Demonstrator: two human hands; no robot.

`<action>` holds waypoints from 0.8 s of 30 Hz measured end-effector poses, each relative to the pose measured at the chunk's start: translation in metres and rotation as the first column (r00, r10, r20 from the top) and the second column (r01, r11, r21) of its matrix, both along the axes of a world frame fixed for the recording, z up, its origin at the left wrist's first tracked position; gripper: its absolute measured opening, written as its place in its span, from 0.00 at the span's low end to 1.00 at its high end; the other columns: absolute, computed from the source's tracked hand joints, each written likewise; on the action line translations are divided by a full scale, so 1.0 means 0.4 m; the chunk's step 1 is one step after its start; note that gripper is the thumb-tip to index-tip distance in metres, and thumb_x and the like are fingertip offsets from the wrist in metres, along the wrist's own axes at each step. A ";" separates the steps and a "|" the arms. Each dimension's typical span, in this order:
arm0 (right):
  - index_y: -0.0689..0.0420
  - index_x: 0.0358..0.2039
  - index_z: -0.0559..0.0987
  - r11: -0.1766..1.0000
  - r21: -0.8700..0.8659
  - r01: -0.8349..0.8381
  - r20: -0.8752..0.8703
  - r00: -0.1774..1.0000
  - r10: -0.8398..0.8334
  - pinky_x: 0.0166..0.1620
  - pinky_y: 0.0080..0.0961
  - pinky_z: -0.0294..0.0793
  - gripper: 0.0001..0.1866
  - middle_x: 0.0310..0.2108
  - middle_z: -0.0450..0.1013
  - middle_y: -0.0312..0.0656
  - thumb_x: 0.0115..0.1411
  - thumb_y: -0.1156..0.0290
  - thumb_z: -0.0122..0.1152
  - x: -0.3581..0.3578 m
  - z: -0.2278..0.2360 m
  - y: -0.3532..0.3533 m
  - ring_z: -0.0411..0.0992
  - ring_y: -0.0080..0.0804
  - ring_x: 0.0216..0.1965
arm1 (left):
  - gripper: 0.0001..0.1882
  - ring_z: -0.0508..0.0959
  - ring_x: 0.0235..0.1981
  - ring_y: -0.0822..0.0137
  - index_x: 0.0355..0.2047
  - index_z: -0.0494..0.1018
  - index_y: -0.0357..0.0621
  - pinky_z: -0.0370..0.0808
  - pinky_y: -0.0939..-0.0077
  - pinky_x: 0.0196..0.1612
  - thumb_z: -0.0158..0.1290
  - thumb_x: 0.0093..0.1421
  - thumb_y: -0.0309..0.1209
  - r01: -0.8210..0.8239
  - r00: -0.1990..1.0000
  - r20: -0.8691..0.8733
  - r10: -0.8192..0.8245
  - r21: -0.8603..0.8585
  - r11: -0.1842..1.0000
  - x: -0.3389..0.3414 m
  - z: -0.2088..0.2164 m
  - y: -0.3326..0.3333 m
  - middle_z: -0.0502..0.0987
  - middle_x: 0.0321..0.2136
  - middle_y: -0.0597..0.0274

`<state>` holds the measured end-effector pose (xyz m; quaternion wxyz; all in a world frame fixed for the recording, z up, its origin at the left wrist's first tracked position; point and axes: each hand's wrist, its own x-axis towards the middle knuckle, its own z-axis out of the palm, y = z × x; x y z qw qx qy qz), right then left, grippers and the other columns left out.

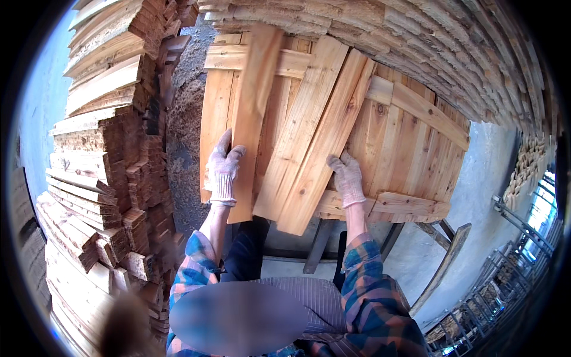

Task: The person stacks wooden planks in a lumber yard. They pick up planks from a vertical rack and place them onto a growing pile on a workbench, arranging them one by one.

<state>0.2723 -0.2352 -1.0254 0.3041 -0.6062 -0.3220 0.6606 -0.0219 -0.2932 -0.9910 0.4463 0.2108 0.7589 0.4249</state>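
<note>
My left hand (pixel 223 175), in a pale knitted work glove, grips the left edge of a loose wooden board (pixel 257 95). That board stands slightly tilted and looks blurred. My right hand (pixel 347 178), gloved the same way, holds the right edge of another plank (pixel 327 143), its thumb on the top face and its other fingers partly hidden. Snug along that plank's left side lies a third plank (pixel 303 128). All three rest over a wide panel of joined slats (pixel 410 143) with cross battens, a gap separating the left board from the other two.
High stacks of rough-edged boards (pixel 98 154) rise close on my left. Beyond the panel is a long pile of stacked boards (pixel 380 24). Metal legs (pixel 319 247) show under the panel, and a slanted wooden strip (pixel 443 268) leans at the right above a pale floor (pixel 476 190).
</note>
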 end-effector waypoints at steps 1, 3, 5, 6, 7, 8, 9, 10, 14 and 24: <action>0.65 0.45 0.77 1.000 -0.011 0.010 -0.020 1.000 -0.011 0.39 0.13 0.70 0.14 0.34 0.76 0.33 0.57 0.80 0.58 -0.026 0.008 -0.006 0.69 0.15 0.32 | 0.28 0.76 0.49 0.65 0.57 0.67 0.35 0.71 0.75 0.51 0.56 0.53 0.24 0.004 1.000 -0.003 -0.003 0.065 0.998 -0.015 -0.019 -0.007 0.75 0.50 0.51; 0.64 0.43 0.77 0.999 -0.008 -0.034 -0.055 0.998 0.034 0.39 0.13 0.70 0.13 0.33 0.76 0.33 0.56 0.80 0.58 -0.058 0.019 -0.022 0.68 0.15 0.32 | 0.28 0.76 0.48 0.65 0.57 0.67 0.36 0.71 0.76 0.50 0.56 0.53 0.24 0.029 1.000 0.005 -0.029 0.015 0.999 -0.018 -0.033 -0.048 0.76 0.49 0.52; 0.64 0.42 0.77 0.996 0.001 -0.088 -0.024 0.996 0.088 0.39 0.14 0.70 0.12 0.33 0.76 0.33 0.55 0.78 0.59 -0.076 0.025 -0.040 0.69 0.16 0.32 | 0.28 0.73 0.46 0.70 0.58 0.64 0.31 0.69 0.79 0.50 0.53 0.56 0.24 0.029 0.996 0.085 -0.028 -0.013 0.999 -0.027 -0.035 -0.079 0.74 0.49 0.56; 0.64 0.41 0.77 0.993 0.006 -0.120 -0.015 0.993 0.120 0.39 0.14 0.70 0.12 0.33 0.76 0.33 0.55 0.78 0.60 -0.097 0.034 -0.040 0.69 0.17 0.32 | 0.28 0.73 0.45 0.70 0.58 0.64 0.31 0.69 0.79 0.50 0.53 0.56 0.24 0.028 0.997 0.071 -0.026 -0.028 0.999 -0.035 -0.019 -0.086 0.74 0.49 0.57; 0.64 0.38 0.77 0.999 -0.019 -0.047 0.007 0.999 0.048 0.39 0.16 0.70 0.11 0.32 0.76 0.33 0.54 0.76 0.61 -0.123 0.037 -0.041 0.70 0.18 0.32 | 0.28 0.73 0.45 0.71 0.58 0.64 0.31 0.69 0.80 0.49 0.53 0.56 0.23 0.032 0.998 0.062 -0.030 -0.038 0.999 -0.039 0.005 -0.080 0.74 0.49 0.58; 0.65 0.42 0.75 0.994 -0.020 -0.108 0.054 0.993 0.109 0.40 0.15 0.71 0.13 0.33 0.75 0.34 0.54 0.80 0.57 -0.137 0.037 -0.033 0.70 0.19 0.33 | 0.28 0.73 0.45 0.71 0.58 0.64 0.32 0.69 0.80 0.49 0.52 0.56 0.23 0.036 0.998 0.054 -0.033 -0.049 0.998 -0.041 0.015 -0.075 0.74 0.49 0.58; 0.67 0.45 0.74 0.984 -0.021 -0.174 0.092 0.980 0.176 0.40 0.14 0.72 0.16 0.34 0.75 0.36 0.54 0.84 0.53 -0.158 0.039 -0.024 0.71 0.20 0.33 | 0.27 0.72 0.42 0.73 0.58 0.65 0.33 0.69 0.81 0.48 0.52 0.57 0.23 -0.043 0.998 0.053 0.043 0.012 0.999 -0.050 0.006 -0.081 0.74 0.48 0.61; 0.69 0.48 0.72 0.971 -0.025 -0.238 0.130 0.962 0.239 0.41 0.13 0.73 0.19 0.35 0.74 0.37 0.55 0.88 0.49 -0.181 0.040 -0.015 0.72 0.20 0.34 | 0.25 0.72 0.38 0.76 0.58 0.65 0.34 0.69 0.84 0.44 0.51 0.58 0.23 -0.067 0.997 0.037 0.065 0.060 0.996 -0.074 -0.009 -0.086 0.75 0.46 0.64; 0.69 0.47 0.72 0.989 -0.045 -0.139 -0.115 0.984 0.133 0.43 0.15 0.72 0.15 0.35 0.74 0.37 0.58 0.85 0.53 -0.256 -0.008 0.022 0.71 0.19 0.35 | 0.23 0.67 0.26 0.81 0.56 0.69 0.37 0.66 0.88 0.30 0.52 0.58 0.23 -0.111 0.993 -0.036 0.111 -0.001 0.994 -0.141 -0.024 -0.053 0.77 0.40 0.65; 0.50 0.68 0.43 0.814 -0.127 -0.567 0.838 0.378 0.394 0.45 0.40 0.75 0.59 0.46 0.62 0.59 0.43 0.63 0.74 -0.463 0.200 0.038 0.72 0.56 0.38 | 0.21 0.73 0.34 0.75 0.54 0.70 0.37 0.71 0.82 0.42 0.51 0.60 0.23 -0.191 0.978 -0.095 0.188 -0.013 0.982 -0.163 -0.068 -0.025 0.77 0.44 0.58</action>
